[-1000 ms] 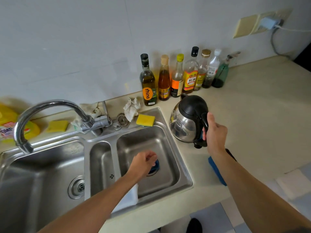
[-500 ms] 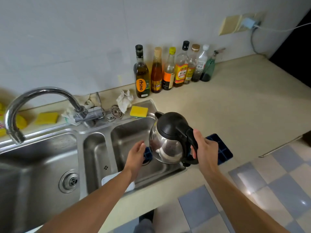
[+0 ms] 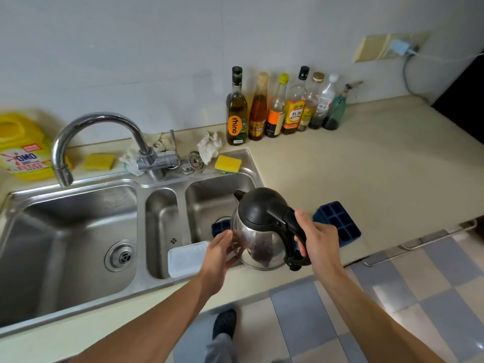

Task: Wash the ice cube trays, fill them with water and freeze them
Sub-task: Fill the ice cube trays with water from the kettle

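My right hand [image 3: 318,244] grips the black handle of a steel kettle [image 3: 258,229] with a black lid, held above the front rim of the right sink basin [image 3: 209,195]. My left hand [image 3: 218,251] rests flat against the kettle's steel side, fingers spread. A dark blue ice cube tray [image 3: 337,221] lies on the counter just right of the kettle, partly hidden by my right hand. Another blue tray [image 3: 220,226] lies in the right basin, mostly hidden behind the kettle. A white tray [image 3: 187,258] leans in the narrow middle basin.
A curved tap [image 3: 104,132] reaches over the large left basin [image 3: 65,244]. Yellow sponges [image 3: 227,163], a crumpled cloth [image 3: 209,148] and a strainer sit behind the sink. Several bottles [image 3: 277,106] line the wall. A yellow detergent jug [image 3: 21,150] stands far left. A charger cable [image 3: 408,72] hangs at the right.
My right hand carried the kettle from the counter to above the sink's front edge. My left hand came up out of the right basin and met the kettle's side.
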The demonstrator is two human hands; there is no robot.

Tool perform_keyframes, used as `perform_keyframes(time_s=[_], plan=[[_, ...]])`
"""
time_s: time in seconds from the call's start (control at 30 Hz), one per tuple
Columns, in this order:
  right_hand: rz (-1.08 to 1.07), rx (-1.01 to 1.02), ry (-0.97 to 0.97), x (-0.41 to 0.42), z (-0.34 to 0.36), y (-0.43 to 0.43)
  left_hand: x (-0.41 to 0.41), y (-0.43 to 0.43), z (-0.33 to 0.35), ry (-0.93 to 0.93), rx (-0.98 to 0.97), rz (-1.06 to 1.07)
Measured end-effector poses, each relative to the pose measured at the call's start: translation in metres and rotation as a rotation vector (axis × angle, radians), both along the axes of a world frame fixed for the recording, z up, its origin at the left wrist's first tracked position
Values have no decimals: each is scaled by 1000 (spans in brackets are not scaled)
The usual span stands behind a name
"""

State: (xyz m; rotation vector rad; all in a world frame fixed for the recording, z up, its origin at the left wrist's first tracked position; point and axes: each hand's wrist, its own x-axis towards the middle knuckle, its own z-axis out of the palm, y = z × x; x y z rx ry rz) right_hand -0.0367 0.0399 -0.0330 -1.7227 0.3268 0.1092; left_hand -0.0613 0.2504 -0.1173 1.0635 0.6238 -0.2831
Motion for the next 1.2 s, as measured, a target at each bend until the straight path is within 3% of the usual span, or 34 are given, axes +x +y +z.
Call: perform_keyframes(time_s=[1.2], plan=[[46, -92, 36, -3, 11, 13, -13, 7, -8, 32, -69, 35]])
